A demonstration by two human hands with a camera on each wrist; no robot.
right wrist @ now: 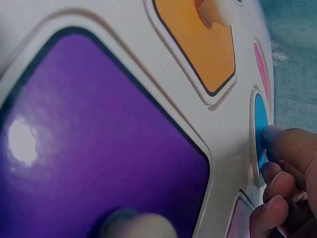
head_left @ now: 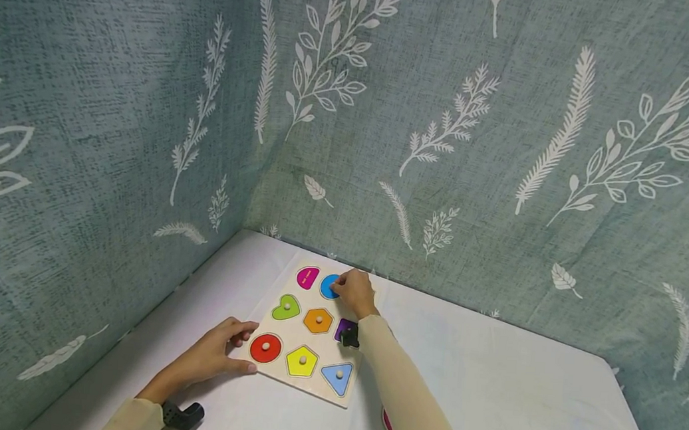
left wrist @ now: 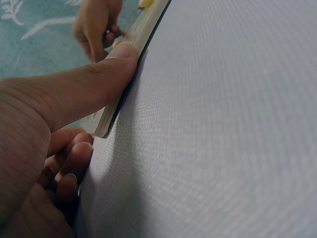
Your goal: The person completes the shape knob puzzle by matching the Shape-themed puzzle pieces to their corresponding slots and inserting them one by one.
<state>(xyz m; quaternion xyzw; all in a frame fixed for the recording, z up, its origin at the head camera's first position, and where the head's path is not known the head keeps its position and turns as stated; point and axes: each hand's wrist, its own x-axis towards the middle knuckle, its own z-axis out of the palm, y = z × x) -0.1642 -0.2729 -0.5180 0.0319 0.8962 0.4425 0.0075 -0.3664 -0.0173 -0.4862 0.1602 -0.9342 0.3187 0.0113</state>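
A pale wooden knob puzzle board (head_left: 279, 328) lies on the white table. My right hand (head_left: 356, 292) is at its far edge, thumb and fingers pinching the blue circle piece (right wrist: 259, 131) in the middle of its face; the knob is hidden. My left hand (head_left: 215, 351) holds the near left corner, thumb (left wrist: 94, 82) along the front edge and curled fingers at the left side. On the board sit red circle (head_left: 263, 354), yellow pentagon (head_left: 297, 370), light blue triangle (head_left: 335, 384), green heart (head_left: 282, 314), orange hexagon (head_left: 312, 327) and purple (right wrist: 99, 124) pieces with knobs.
A pink half-round recess (head_left: 308, 277) with printed words shows no knob. One dark red piece (head_left: 388, 421) lies on the table, partly hidden by the right sleeve (head_left: 410, 393). Leaf-patterned green cloth walls (head_left: 346, 195) stand behind and left of the table.
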